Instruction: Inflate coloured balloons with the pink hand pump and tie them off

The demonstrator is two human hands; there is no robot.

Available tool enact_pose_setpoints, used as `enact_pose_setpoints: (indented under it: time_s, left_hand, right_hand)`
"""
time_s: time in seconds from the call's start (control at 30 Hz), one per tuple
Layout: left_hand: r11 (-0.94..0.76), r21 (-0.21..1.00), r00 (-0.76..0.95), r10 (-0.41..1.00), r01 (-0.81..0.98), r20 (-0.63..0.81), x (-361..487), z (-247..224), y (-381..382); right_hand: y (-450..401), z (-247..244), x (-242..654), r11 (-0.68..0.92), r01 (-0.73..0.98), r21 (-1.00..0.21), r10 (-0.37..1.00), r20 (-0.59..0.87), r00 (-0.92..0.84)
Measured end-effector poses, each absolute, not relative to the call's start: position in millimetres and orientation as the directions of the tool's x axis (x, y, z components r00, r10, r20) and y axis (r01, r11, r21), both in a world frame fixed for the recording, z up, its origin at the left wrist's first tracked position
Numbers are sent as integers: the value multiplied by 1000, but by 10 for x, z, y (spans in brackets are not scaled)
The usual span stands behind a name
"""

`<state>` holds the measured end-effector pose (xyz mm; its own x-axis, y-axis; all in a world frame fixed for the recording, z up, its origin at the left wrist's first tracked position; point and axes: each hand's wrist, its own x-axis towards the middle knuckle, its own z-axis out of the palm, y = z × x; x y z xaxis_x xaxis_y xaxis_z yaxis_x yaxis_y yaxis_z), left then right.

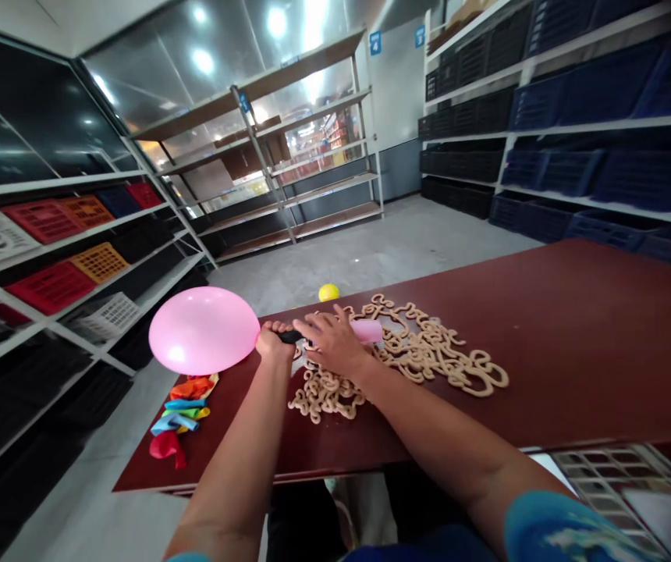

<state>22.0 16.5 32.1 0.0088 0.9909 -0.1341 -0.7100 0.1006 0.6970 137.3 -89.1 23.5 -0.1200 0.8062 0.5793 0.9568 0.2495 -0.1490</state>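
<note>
A large pink balloon (205, 331), inflated, is at the left above the table's edge. My left hand (275, 341) is closed around the balloon's neck and the black end of a hand pump (369, 331) with a pink barrel. My right hand (335, 341) lies over the middle of the pump, its fingers spread and partly stretched toward my left hand. Its palm side is hidden. Beneath and beside the pump, a heap of beige, curled, rope-like pieces (429, 347) covers part of the table. Several uninflated coloured balloons (186, 406) lie at the table's left end.
The dark red table (575, 328) stretches to the right. A yellow ball-like thing (328, 293) shows at its far edge. Shelves with red and orange crates (48, 221) stand left; blue crates (648, 179) fill racks at the right. A metal rack (289, 211) stands behind.
</note>
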Motion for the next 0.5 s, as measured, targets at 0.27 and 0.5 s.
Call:
enact_pose_setpoints:
  time_s: [0.27,0.5]
  left_hand:
    - [187,667,51,975,-721,-217,129,158,190]
    - [84,902,-93,987,-424,-135,-121,22,190]
  right_hand:
    - [-898,226,1370,205,975,-83,853,504,-137]
    - [-727,64,1702,-306,936,-177,864,362,351]
